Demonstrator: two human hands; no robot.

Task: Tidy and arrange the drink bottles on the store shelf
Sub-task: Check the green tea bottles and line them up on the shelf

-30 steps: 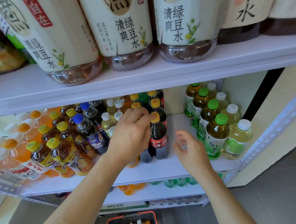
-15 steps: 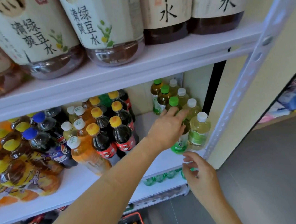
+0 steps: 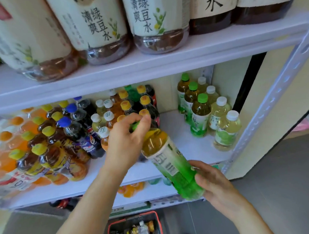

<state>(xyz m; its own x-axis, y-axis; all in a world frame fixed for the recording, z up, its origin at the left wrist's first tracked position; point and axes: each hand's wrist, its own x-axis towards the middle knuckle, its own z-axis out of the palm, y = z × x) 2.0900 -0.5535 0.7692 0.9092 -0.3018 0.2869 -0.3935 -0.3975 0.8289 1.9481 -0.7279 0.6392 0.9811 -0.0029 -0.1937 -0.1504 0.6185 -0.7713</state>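
Tea bottle (image 3: 168, 162) held tilted across shelf (image 3: 193, 149) front edge: cap (image 3: 135, 125) apparently pinched by left hand (image 3: 126, 142), base gripped by right hand (image 3: 212, 182). Bare shelf gap between colas (image 3: 153, 109) and tea row (image 3: 200, 115)

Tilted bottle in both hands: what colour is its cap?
Green; the left hand grips the bottle by its cap. Head view.

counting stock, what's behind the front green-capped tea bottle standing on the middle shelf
Two more green-capped tea bottles stand in line behind the front green-capped tea bottle. Each one's lower body is hidden by the bottle ahead.
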